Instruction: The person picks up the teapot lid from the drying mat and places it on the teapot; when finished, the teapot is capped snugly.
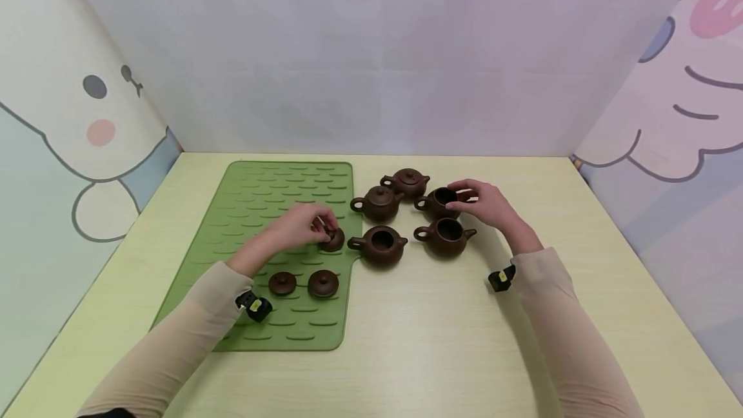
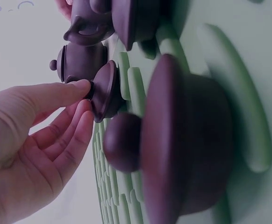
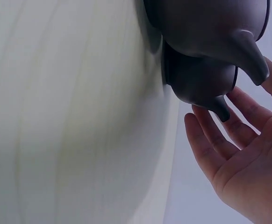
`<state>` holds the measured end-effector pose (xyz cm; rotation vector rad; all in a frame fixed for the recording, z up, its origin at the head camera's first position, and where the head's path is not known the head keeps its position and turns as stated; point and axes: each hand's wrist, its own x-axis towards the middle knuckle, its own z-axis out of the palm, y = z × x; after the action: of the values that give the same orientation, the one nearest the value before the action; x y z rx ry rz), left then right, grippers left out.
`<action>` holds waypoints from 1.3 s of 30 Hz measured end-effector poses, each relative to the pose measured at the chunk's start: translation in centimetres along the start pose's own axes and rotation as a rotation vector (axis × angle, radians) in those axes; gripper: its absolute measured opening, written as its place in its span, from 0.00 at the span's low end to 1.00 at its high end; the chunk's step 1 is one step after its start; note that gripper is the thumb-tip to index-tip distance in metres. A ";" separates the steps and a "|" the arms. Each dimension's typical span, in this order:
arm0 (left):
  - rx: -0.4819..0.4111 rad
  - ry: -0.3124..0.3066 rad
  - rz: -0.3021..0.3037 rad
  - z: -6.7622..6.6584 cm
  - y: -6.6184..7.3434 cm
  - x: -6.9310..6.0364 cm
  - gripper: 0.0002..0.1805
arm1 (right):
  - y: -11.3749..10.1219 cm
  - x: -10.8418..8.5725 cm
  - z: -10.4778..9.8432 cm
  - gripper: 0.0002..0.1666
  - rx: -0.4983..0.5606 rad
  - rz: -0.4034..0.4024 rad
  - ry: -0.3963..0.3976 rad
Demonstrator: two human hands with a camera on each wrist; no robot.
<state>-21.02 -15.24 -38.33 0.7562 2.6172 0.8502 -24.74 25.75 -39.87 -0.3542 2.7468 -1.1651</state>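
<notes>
My left hand (image 1: 298, 226) pinches the knob of a dark brown teapot lid (image 1: 333, 240), which is at the right part of the green mat. In the left wrist view, thumb and fingertips meet at that lid's knob. My right hand (image 1: 484, 204) is around the spout side of a lidless teapot (image 1: 435, 206), its fingers loosely extended and spread. In the right wrist view the fingers reach past this teapot's spout (image 3: 221, 108); whether they touch it I cannot tell. Two more lids, a left one (image 1: 282, 283) and a right one (image 1: 323, 284), lie knob up on the mat.
Two lidless teapots, one by the mat (image 1: 380, 247) and one further right (image 1: 447, 237), stand in the nearer row. Behind them are two lidded teapots, a nearer (image 1: 381, 204) and a farther (image 1: 408, 182). The green mat (image 1: 261, 328) covers the table's left part.
</notes>
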 end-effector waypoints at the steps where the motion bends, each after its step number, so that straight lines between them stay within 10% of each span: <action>1: 0.001 0.000 0.002 0.0 0.0 0.0 0.10 | 0.0 -0.1 0.0 0.31 0.003 -0.002 -0.002; 39: -0.008 0.093 0.026 -2.1 2.9 1.9 0.10 | 0.6 -0.4 0.4 0.32 0.008 -0.014 0.020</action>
<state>-22.31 -13.09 -35.14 0.7677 2.6883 0.9243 -24.36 26.02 -40.58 -0.3637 2.7609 -1.1890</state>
